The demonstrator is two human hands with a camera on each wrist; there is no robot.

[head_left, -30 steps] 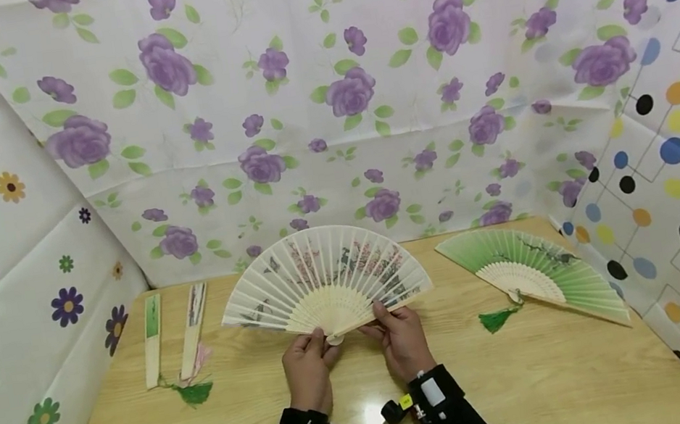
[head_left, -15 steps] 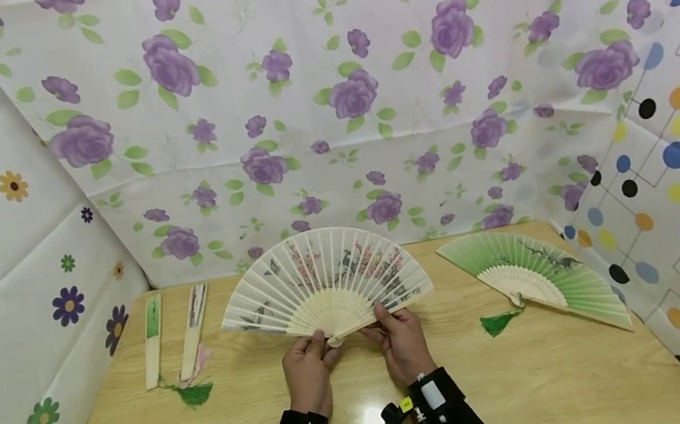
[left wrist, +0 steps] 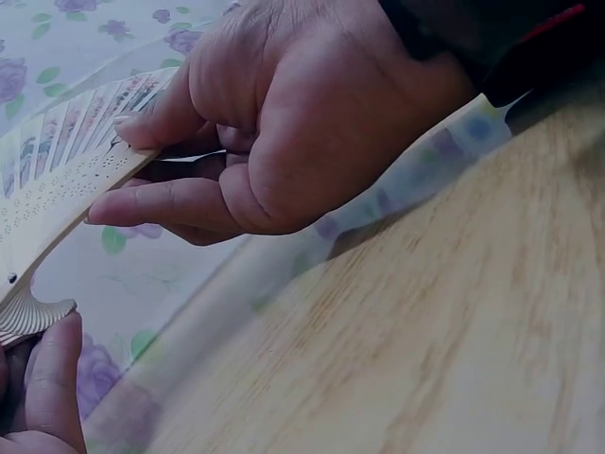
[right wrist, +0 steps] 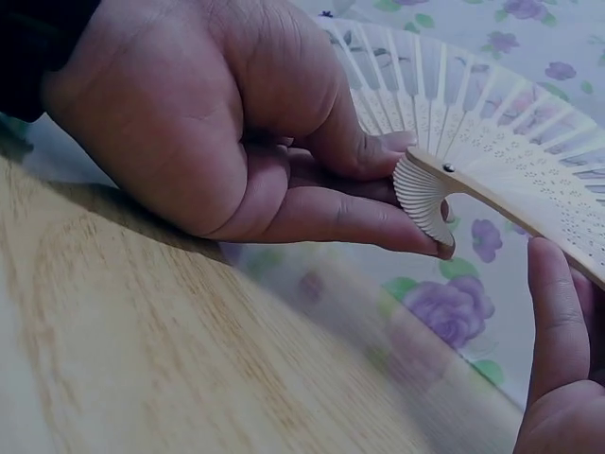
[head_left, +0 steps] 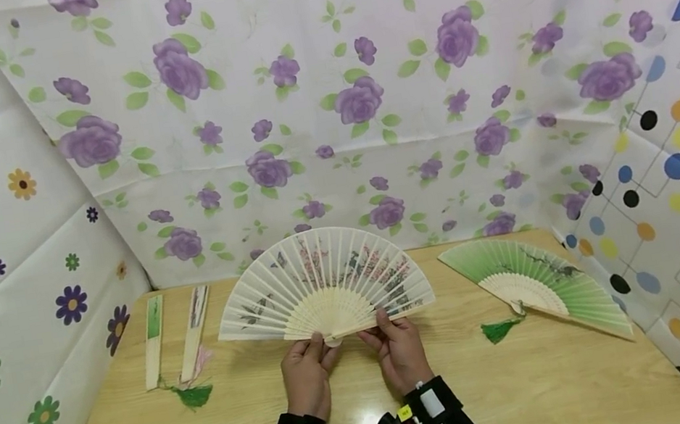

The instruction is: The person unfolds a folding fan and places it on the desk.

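Above the light wooden tabletop, the white painted bamboo folding fan is spread wide open. Left hand pinches its left guard near the pivot; right hand pinches the right.

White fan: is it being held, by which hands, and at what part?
Yes. Both hands hold the open white fan near its pivot: the left hand pinches the left guard stick, the right hand the right one.
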